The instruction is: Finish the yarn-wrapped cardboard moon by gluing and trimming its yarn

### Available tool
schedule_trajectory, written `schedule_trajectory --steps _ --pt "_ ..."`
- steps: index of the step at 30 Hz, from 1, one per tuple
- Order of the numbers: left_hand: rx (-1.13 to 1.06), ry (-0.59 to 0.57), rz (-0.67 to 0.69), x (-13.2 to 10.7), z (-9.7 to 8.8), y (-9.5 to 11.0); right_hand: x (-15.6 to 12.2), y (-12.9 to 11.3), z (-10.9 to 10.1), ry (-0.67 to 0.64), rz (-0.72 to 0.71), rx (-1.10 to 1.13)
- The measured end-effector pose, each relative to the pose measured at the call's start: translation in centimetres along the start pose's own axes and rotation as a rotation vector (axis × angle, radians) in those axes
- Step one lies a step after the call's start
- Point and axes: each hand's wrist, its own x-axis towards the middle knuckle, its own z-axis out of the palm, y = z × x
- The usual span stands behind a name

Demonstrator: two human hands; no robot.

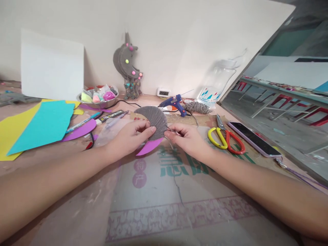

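Observation:
My left hand (130, 136) grips a crescent shape (154, 120) wrapped in grey yarn, its bare purple tip (148, 147) sticking out below. Fingers and thumb are closed on the crescent's lower edge. My right hand (188, 138) is pinched on a thin grey strand of yarn (171, 131) that runs to the crescent's right side. Both hands hover low over the table, close together at the centre.
Yellow-and-red scissors (225, 138) and a phone (256, 139) lie to the right. A blue glue gun (175, 103), a yarn bundle (197, 107) and a plastic jar (217, 85) stand behind. Coloured foam sheets (43, 125), pens and a metal bowl (98, 99) are left. A finished grey moon (128, 65) leans on the wall.

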Motion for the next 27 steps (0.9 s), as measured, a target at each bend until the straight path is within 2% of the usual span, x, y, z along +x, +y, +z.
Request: schedule_trajectory --steps 4,15,18,22,27 --pt "0.024 -0.010 0.040 0.0 -0.1 0.0 0.0 0.0 -0.1 -0.004 -0.025 0.035" --pt "0.140 -0.018 0.023 0.1 0.0 0.1 0.0 0.0 0.1 -0.021 -0.039 -0.028" --pt "0.100 -0.032 0.027 0.1 0.0 0.1 0.1 0.2 -0.1 0.076 -0.116 -0.040" --pt "0.110 -0.011 0.016 0.1 0.0 0.1 0.1 1.1 -1.1 0.205 -0.252 -0.240" --pt "0.124 0.014 -0.011 0.1 -0.1 0.4 0.1 1.5 -1.9 0.230 -0.445 -0.602"
